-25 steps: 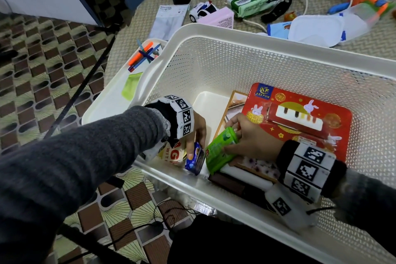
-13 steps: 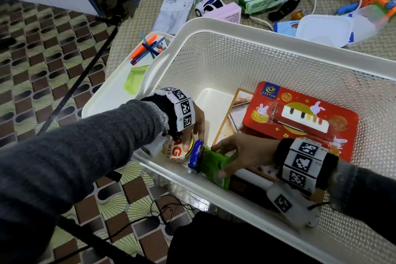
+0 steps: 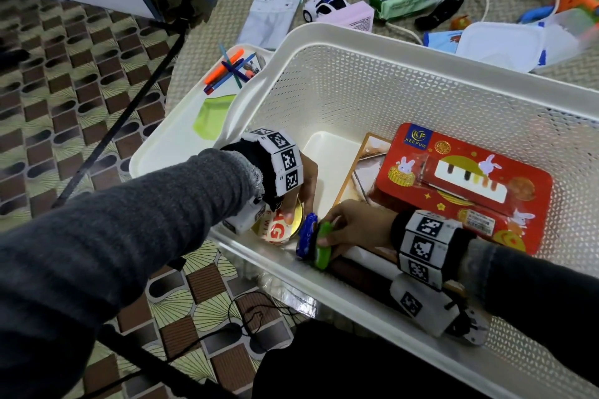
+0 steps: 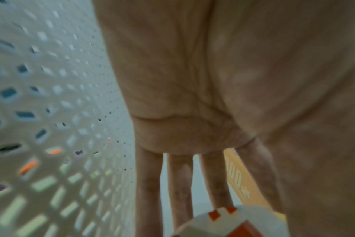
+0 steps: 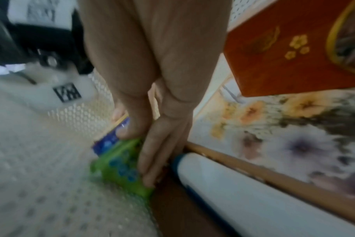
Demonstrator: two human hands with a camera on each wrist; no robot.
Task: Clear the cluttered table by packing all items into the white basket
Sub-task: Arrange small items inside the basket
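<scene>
The red tin (image 3: pixel 463 186) reads "KEE FUIE" in gold.

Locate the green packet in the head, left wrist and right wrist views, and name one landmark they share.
Head: the green packet stands on edge at the basket's near wall, beside the blue packet, under the right hand.
Left wrist: not in it; only the left hand and a round can.
Right wrist: low centre, pressed by the fingers.
Shared landmark: the white basket perforated wall.
</scene>
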